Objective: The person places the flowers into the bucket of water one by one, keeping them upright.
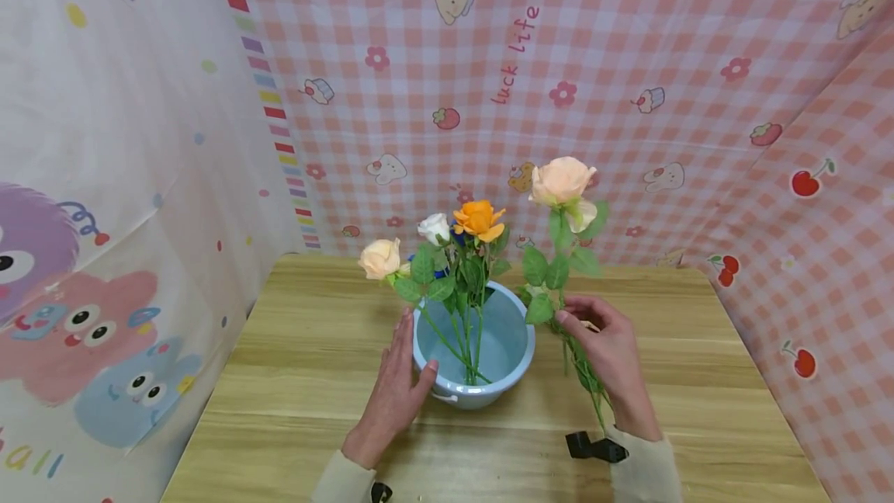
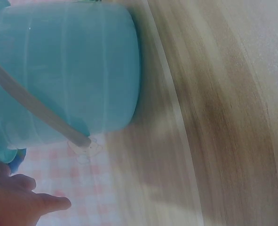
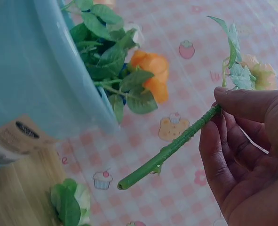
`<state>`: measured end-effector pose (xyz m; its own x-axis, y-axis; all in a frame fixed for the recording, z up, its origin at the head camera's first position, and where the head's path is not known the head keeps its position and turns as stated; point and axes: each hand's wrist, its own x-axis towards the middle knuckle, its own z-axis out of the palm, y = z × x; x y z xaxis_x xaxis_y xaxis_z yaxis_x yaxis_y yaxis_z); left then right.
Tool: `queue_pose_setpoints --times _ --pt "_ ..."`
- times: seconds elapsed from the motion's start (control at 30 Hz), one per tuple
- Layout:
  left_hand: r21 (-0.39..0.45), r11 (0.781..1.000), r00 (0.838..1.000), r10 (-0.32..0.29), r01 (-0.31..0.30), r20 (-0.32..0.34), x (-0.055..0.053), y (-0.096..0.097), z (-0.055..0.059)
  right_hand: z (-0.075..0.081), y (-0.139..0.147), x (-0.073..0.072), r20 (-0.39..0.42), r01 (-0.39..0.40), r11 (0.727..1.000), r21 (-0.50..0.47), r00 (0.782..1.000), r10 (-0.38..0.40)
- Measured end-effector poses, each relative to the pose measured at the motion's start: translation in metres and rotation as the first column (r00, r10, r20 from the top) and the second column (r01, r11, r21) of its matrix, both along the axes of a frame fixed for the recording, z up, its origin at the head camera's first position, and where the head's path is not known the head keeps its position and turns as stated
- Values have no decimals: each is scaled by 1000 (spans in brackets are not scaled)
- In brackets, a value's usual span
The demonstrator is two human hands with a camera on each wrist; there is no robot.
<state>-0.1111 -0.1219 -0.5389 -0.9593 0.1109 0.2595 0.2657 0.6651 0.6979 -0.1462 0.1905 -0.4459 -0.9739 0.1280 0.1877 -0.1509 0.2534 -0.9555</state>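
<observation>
A light blue bucket [image 1: 527,348] stands on the table, with an orange rose [image 1: 479,220], a white rose [image 1: 434,229] and a peach rose [image 1: 380,259] leaning in it. My left hand [image 1: 398,390] is against the bucket's left side, fingers extended and thumb at the rim. To the right of the bucket, my right hand [image 1: 604,340] pinches a pale pink rose [image 1: 562,181] by its green stem [image 3: 169,148], between thumb and fingers. The bloom points up and away; in the right wrist view the cut lower end of the stem hangs free.
More green stems [image 1: 594,402] lie on the wooden table [image 1: 712,410] beneath my right hand. A whitish bloom with leaves [image 3: 70,202] shows beside the bucket in the right wrist view. Behind the table hangs a pink checked cloth [image 1: 615,45]. A pale handle [image 2: 40,106] crosses the bucket's side.
</observation>
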Motion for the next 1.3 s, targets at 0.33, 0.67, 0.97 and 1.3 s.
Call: queue_pose_setpoints --times 0.33,0.67,0.97,1.3 --pt "-1 1000 1000 -5 5 2 0 -1 1 12 -17 -7 -27 -28 1000 -6 999 27" --pt "-4 1000 1000 -7 7 0 0 -1 0 24 -32 -12 -44 -59 998 2 997 59" --pt "-9 1000 1000 -1 1 -1 0 -1 1 24 -45 -19 -38 -100 995 -4 994 100" --pt "-17 1000 1000 3 -3 -4 0 -1 0 10 -63 -24 -13 -178 984 28 984 179"
